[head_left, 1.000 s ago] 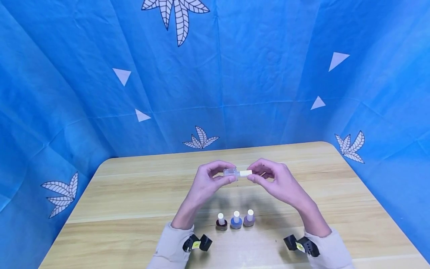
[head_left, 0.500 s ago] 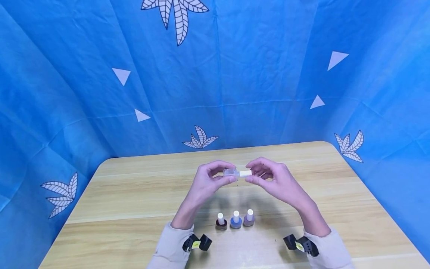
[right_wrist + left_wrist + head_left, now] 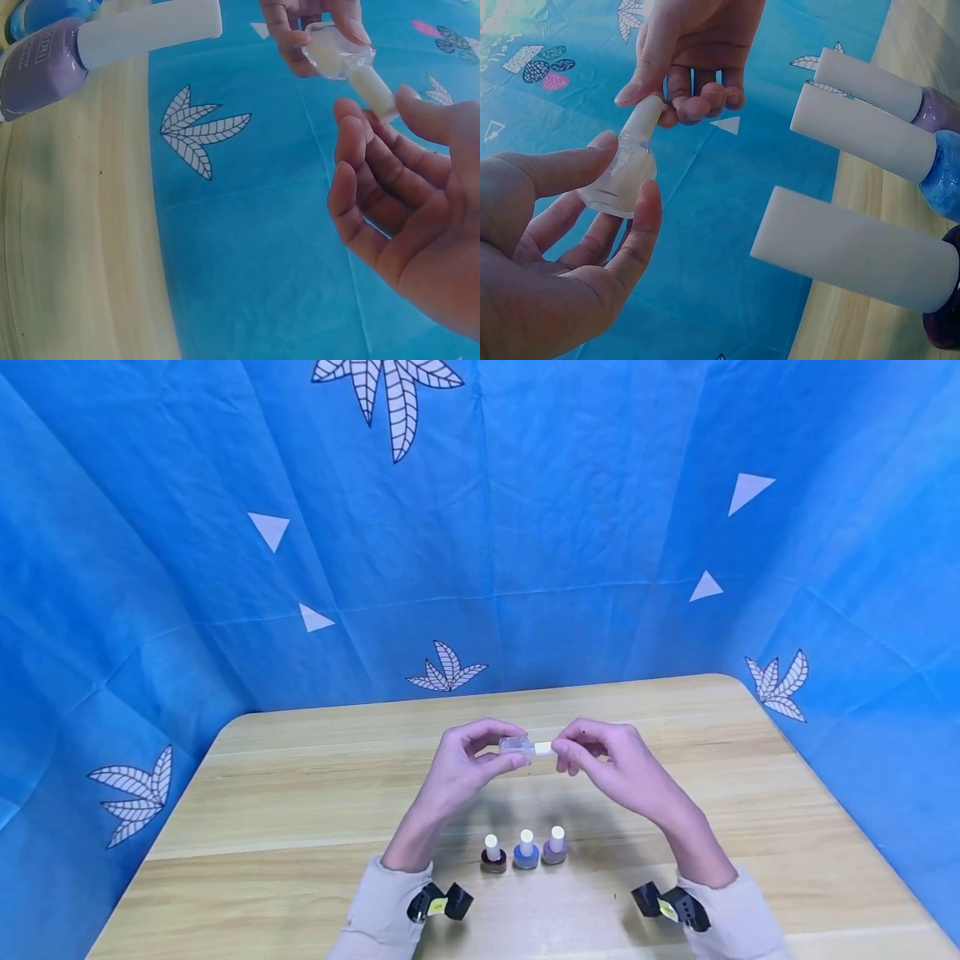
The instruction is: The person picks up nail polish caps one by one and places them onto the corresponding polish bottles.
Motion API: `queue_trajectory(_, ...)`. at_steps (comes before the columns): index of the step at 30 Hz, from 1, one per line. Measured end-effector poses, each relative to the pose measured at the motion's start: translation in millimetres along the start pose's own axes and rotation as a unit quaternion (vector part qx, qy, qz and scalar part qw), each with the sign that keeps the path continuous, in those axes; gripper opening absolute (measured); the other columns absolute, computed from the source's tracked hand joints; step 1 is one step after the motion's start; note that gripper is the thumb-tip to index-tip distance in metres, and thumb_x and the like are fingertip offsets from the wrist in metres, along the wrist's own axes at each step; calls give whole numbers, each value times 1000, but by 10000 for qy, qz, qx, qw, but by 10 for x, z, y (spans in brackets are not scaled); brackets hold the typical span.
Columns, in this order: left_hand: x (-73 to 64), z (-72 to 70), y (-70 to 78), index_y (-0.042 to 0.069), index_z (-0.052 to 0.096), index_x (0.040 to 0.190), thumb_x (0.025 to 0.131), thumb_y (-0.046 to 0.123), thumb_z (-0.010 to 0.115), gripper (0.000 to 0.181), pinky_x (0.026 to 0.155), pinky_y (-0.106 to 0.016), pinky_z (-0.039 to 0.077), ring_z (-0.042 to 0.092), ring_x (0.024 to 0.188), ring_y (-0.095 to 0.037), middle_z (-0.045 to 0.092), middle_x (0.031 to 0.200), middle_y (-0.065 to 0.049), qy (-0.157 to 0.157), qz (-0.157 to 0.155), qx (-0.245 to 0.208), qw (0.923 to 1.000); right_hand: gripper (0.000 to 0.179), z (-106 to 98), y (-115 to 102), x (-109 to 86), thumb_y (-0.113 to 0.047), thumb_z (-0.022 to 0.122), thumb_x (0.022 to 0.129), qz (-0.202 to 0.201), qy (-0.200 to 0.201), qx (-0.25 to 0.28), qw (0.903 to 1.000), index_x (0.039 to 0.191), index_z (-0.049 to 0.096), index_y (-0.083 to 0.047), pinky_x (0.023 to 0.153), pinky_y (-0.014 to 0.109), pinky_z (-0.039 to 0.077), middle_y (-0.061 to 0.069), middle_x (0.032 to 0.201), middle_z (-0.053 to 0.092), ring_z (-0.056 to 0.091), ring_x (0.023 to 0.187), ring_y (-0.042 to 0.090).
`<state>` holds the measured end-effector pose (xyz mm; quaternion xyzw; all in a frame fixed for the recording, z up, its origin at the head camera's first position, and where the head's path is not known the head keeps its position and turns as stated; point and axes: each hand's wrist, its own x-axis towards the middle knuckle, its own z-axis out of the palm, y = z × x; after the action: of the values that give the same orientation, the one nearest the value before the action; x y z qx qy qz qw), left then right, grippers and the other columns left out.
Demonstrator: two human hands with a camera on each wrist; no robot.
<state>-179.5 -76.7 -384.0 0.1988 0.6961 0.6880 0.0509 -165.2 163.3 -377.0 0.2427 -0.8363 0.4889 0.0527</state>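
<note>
Held on its side above the table is a small clear nail polish bottle with a white cap. My left hand grips its glass body between thumb and fingers. At the other end, the thumb and index finger of my right hand pinch the tip of the cap, while its remaining fingers curl loosely. The left wrist view shows pale contents in the glass, and the cap is seated on the neck. In the right wrist view the thumb and forefinger sit either side of the cap end.
Nearer me, three capped nail polish bottles stand upright in a row on the wooden table: dark, blue and purple. A blue patterned curtain surrounds the table's back and sides.
My right hand's fingers loosened slightly around the cap half a second ago, and now pinch closer at its tip, with the wrist rolled. My left hand and the bottle stay in place.
</note>
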Motion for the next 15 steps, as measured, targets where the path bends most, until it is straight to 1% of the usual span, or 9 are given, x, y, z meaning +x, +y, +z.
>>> queue_trajectory(2, -2, 1, 2, -4, 72, 114, 86, -4, 79, 29, 89, -36, 62, 66, 104, -25, 68, 113, -17, -3, 19, -36, 10000, 11, 3, 2, 6, -21, 65, 103, -34, 3, -62, 10000, 98, 73, -17, 64, 29, 58, -2, 80, 72, 69, 72, 15)
queue_trajectory(4, -1, 0, -1, -5, 72, 114, 86, -5, 79, 29, 89, -36, 62, 66, 104, -25, 68, 113, -17, 4, 33, -50, 10000, 8, 5, 8, 7, -21, 67, 102, -45, 37, -79, 10000, 102, 73, -16, 65, 29, 59, -3, 83, 73, 69, 74, 13)
queue_trajectory(5, -2, 1, -2, -5, 72, 114, 86, -5, 78, 29, 89, -36, 62, 66, 104, -25, 68, 113, -17, 7, 44, -48, 10000, 8, 4, 7, 6, -21, 69, 100, -53, 62, -73, 9999, 104, 72, -15, 66, 29, 59, -4, 84, 73, 69, 75, 13)
queue_trajectory(7, 1, 0, -7, -5, 72, 114, 87, -5, 78, 28, 89, -36, 62, 66, 104, -25, 68, 113, -17, 9, 53, -28, 10000, 13, 0, 9, 4, -19, 74, 97, -111, 125, -85, 9998, 109, 71, -14, 68, 29, 60, -5, 87, 72, 69, 78, 12)
queue_trajectory(10, 4, -1, -7, -4, 72, 114, 87, -3, 78, 28, 88, -35, 62, 66, 103, -24, 68, 113, -17, 10, 62, 29, 10000, 21, -4, 8, 2, -13, 79, 92, -220, 198, -111, 9995, 111, 71, -12, 72, 29, 61, -6, 90, 72, 69, 81, 12)
queue_trajectory(13, 4, -4, -10, -3, 72, 114, 88, -3, 78, 27, 88, -35, 63, 66, 103, -24, 69, 113, -16, 25, 49, 67, 10000, 17, -3, 9, 5, -9, 79, 92, -263, 178, -117, 9994, 107, 72, -10, 71, 29, 62, -5, 90, 73, 69, 81, 12)
queue_trajectory(15, -1, -8, -10, -3, 73, 114, 88, -3, 78, 27, 88, -35, 63, 66, 103, -25, 68, 113, -16, 37, 38, 65, 10000, 13, 2, 10, 9, -12, 77, 94, -214, 111, -98, 9997, 106, 73, -10, 71, 28, 61, -6, 89, 73, 69, 80, 12)
